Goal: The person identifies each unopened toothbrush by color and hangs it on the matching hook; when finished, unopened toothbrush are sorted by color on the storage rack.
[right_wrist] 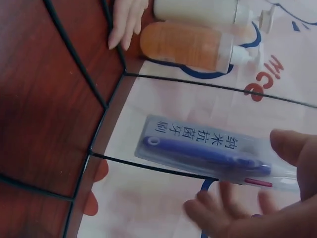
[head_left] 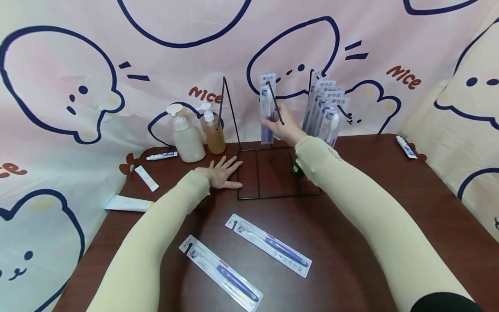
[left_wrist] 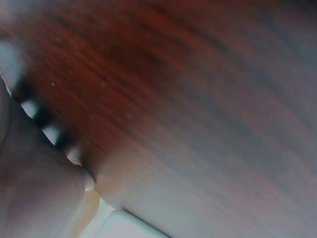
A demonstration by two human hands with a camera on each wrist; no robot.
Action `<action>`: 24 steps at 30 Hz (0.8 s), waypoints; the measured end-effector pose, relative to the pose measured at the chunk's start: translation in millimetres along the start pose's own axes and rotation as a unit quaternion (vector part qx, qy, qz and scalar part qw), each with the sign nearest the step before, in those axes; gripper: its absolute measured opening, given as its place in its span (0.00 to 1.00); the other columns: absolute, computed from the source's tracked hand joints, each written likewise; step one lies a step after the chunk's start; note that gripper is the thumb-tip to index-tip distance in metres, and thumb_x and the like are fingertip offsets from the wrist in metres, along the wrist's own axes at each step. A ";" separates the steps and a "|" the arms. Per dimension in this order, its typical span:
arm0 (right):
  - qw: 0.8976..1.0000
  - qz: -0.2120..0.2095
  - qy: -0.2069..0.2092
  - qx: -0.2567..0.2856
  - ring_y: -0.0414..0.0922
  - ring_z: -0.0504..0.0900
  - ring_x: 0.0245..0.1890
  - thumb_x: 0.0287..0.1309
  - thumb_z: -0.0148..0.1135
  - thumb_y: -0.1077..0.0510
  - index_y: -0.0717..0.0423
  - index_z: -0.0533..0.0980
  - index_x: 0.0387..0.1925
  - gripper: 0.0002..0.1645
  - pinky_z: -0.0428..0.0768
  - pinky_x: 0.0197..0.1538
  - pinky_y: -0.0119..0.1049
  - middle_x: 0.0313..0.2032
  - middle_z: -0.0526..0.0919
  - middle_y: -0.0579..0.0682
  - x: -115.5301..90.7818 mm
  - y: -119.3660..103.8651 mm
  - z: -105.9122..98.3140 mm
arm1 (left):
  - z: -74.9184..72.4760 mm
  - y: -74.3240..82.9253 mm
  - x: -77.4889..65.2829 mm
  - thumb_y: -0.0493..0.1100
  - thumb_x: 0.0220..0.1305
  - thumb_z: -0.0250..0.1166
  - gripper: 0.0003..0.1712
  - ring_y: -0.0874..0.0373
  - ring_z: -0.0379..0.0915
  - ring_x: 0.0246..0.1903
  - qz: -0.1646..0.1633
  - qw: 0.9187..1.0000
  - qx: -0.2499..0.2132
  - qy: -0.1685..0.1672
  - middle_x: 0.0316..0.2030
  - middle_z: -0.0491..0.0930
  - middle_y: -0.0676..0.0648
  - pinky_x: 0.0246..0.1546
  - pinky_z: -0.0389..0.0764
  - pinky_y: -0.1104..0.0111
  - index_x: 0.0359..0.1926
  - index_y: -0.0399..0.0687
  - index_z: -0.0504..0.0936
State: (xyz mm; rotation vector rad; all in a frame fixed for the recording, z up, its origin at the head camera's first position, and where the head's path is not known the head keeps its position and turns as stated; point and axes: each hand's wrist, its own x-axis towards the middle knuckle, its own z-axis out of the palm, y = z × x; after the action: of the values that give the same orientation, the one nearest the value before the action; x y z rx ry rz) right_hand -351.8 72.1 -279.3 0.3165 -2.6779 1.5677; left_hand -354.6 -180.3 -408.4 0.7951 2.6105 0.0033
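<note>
My right hand holds a packaged toothbrush upright at the middle hook of a black wire rack. In the right wrist view the thumb lies on one side of the clear pack, fingers on the other, and its purple handle end points away from the palm. My left hand rests on the table with spread fingers, fingertips at the rack's left base wire. Several packaged toothbrushes hang on the rack's right hook. The left upright carries no pack.
Two packaged toothbrushes lie on the dark wooden table in front of the rack. A white pump bottle and an amber pump bottle stand behind my left hand. Several tubes lie at the left, another tube at the far right.
</note>
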 end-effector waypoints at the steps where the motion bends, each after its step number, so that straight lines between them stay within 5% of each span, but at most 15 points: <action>1: 1.000 0.014 0.005 0.004 0.52 0.70 0.57 0.59 0.59 0.54 0.52 0.51 0.66 0.39 0.71 0.53 0.44 0.59 0.67 0.60 -4.5 1.3 0.3 | -1.9 0.7 -1.5 0.78 0.54 0.42 0.53 0.43 0.24 0.68 0.001 1.000 0.001 0.000 0.71 0.26 0.50 0.59 0.37 0.40 0.71 0.64 0.32; 5: 0.998 0.048 0.000 -0.043 0.53 0.68 0.57 0.58 0.59 0.46 0.49 0.43 0.68 0.46 0.67 0.56 0.47 0.59 0.66 0.61 -34.3 8.4 3.4 | -4.4 0.4 -2.4 0.78 0.53 0.42 0.53 0.42 0.23 0.68 0.004 1.000 -0.001 -0.002 0.71 0.27 0.49 0.59 0.37 0.39 0.72 0.64 0.32; 8: 0.988 0.036 -0.054 -0.138 0.51 0.73 0.50 0.57 0.57 0.40 0.48 0.51 0.67 0.43 0.70 0.52 0.48 0.53 0.71 0.56 -66.5 18.0 13.2 | -3.3 0.9 -2.0 0.78 0.53 0.43 0.53 0.42 0.24 0.68 0.006 1.000 -0.005 -0.002 0.71 0.27 0.49 0.59 0.37 0.39 0.72 0.63 0.32; 10: 0.973 0.016 -0.111 -0.203 0.48 0.74 0.47 0.57 0.57 0.39 0.48 0.60 0.63 0.37 0.71 0.50 0.46 0.49 0.74 0.51 -90.5 24.5 24.5 | -3.6 0.1 -1.5 0.78 0.54 0.43 0.53 0.42 0.24 0.68 0.006 1.000 -0.005 0.002 0.71 0.27 0.49 0.59 0.37 0.39 0.72 0.63 0.33; 13: 0.933 -0.018 -0.199 -0.300 0.46 0.75 0.48 0.55 0.57 0.36 0.47 0.68 0.58 0.34 0.72 0.49 0.44 0.49 0.75 0.49 -128.3 31.7 46.5 | -4.4 -2.1 -0.5 0.78 0.54 0.43 0.53 0.42 0.24 0.68 0.003 1.000 0.002 0.004 0.71 0.27 0.49 0.59 0.37 0.39 0.72 0.63 0.32; 17: 0.884 -0.071 -0.247 -0.390 0.50 0.75 0.48 0.48 0.61 0.33 0.54 0.71 0.57 0.40 0.75 0.45 0.45 0.50 0.74 0.53 -170.8 38.0 73.9 | -4.1 -3.8 0.3 0.78 0.53 0.42 0.53 0.42 0.23 0.68 0.002 1.000 0.004 0.001 0.71 0.26 0.49 0.59 0.37 0.39 0.71 0.64 0.31; 19: 0.871 -0.090 -0.246 -0.416 0.49 0.75 0.43 0.45 0.64 0.33 0.54 0.72 0.57 0.42 0.77 0.38 0.43 0.46 0.74 0.53 -185.1 39.3 81.2 | -3.5 -3.4 0.8 0.79 0.53 0.42 0.53 0.43 0.23 0.68 0.004 1.000 0.001 0.001 0.71 0.26 0.50 0.59 0.37 0.39 0.71 0.65 0.31; 24: 0.866 -0.123 -0.246 -0.417 0.44 0.71 0.35 0.43 0.70 0.42 0.53 0.74 0.54 0.37 0.73 0.27 0.38 0.37 0.72 0.49 -204.2 42.4 81.8 | -0.9 -2.4 1.7 0.79 0.53 0.41 0.53 0.43 0.23 0.68 0.006 1.000 0.000 0.001 0.71 0.26 0.50 0.59 0.36 0.39 0.71 0.65 0.31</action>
State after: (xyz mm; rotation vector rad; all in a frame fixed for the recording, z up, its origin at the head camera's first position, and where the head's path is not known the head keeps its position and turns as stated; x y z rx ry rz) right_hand -153.0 54.7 -381.0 1.0478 -3.1636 0.1693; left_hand -357.5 -181.3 -408.6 0.8111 2.6084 0.0077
